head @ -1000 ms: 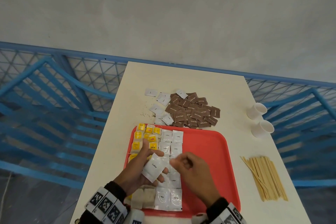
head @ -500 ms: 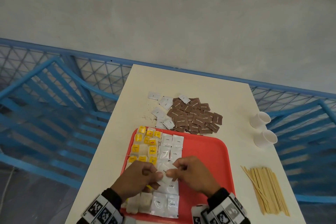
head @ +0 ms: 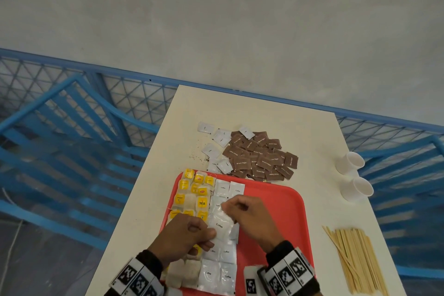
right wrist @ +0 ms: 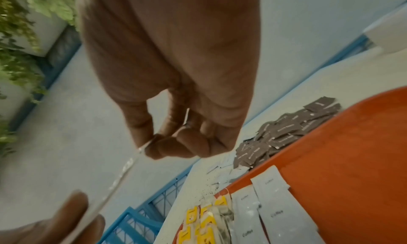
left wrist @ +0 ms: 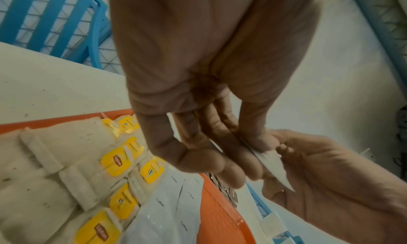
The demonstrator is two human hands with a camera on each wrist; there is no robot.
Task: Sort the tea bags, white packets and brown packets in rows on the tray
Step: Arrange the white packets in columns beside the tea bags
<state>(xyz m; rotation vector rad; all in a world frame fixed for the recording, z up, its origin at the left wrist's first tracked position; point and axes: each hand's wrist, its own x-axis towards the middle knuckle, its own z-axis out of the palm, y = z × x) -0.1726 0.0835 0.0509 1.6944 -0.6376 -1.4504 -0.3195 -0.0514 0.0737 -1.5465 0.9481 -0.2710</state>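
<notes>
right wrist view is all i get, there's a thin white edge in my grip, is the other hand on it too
Observer: Yes. In the head view the left hand pinches the near left corner of the white packet, and the right hand pinches its far edge.
Operator: is it lying on the tray
Observer: No. The left wrist view shows it held up between both hands, above the tray.
Operator: anything off to my right
Observer: Two white cups and a bundle of wooden stirrers lie on the table, to the right of the tray.
</notes>
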